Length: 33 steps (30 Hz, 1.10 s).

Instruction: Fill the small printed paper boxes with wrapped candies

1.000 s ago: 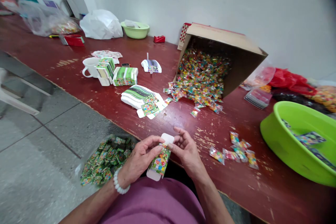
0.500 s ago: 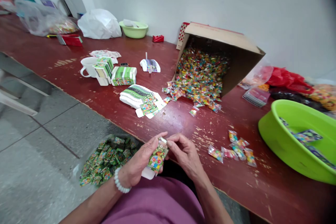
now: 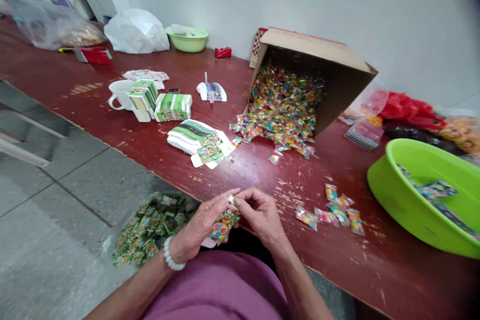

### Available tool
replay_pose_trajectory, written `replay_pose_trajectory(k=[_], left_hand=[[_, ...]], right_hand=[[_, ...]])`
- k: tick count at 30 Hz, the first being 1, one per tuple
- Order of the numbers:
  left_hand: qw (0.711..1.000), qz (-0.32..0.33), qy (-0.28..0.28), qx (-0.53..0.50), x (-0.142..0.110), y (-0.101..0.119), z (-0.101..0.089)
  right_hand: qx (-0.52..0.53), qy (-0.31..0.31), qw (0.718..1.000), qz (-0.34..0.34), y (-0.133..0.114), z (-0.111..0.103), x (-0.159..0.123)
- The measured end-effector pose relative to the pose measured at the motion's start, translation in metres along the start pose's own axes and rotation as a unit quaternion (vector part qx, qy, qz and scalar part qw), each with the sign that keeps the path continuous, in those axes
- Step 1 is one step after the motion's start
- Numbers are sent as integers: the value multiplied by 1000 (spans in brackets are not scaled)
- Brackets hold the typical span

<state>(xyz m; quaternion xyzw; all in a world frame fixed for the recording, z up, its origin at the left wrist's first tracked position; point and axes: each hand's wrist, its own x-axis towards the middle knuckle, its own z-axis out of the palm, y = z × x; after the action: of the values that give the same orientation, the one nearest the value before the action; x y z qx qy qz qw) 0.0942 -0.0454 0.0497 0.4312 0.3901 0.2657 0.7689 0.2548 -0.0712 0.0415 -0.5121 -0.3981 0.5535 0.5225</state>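
Observation:
A small green printed candy box (image 3: 223,224) is held over my lap, tilted, with a white flap hanging at its lower end. My left hand (image 3: 202,222) is closed around the box from the left side. At the box's upper end, my right hand (image 3: 260,217) pinches the flap between thumb and fingers. Beyond my hands, a fanned stack of flat green-and-white cartons (image 3: 191,137) lies on the table. Several wrapped candies (image 3: 339,210) are scattered to the right of my right hand.
A cardboard box (image 3: 348,75) on its side spills wrapped candies (image 3: 283,110) onto the red table (image 3: 150,160). A lime-green basin (image 3: 390,200) stands at right. Below the table edge, a bag of finished-looking green boxes (image 3: 150,230) sits at left. A white mug (image 3: 119,95) stands beyond.
My right thumb and fingers have moved slightly left and over the box's upper end, pressing its flap. The view has shifted a little.

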Motion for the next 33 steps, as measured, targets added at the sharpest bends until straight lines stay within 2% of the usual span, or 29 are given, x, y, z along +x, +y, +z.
replay_pose_trajectory(k=[6,10,14,17,22,29,33], left_hand=[[999,-26,23,-31,1,-2,5],[999,-13,28,-22,3,-6,6],[1000,19,19,2,5,-9,1],[999,32,23,17,4,-9,-3],[999,28,30,15,5,-8,-6],[998,30,42,21,3,-7,-6],[998,31,58,-6,5,-7,-5]], right_hand=[[-103,-9,989,-104,8,-2,-14],[-243,36,945,-214,9,-3,-16],[-302,1,918,-258,4,-5,-11],[-327,-27,907,-265,2,-6,-9],[-286,-11,930,-232,5,0,-7],[-255,-16,934,-250,8,7,-5],[-267,-8,927,-265,14,15,-10]])
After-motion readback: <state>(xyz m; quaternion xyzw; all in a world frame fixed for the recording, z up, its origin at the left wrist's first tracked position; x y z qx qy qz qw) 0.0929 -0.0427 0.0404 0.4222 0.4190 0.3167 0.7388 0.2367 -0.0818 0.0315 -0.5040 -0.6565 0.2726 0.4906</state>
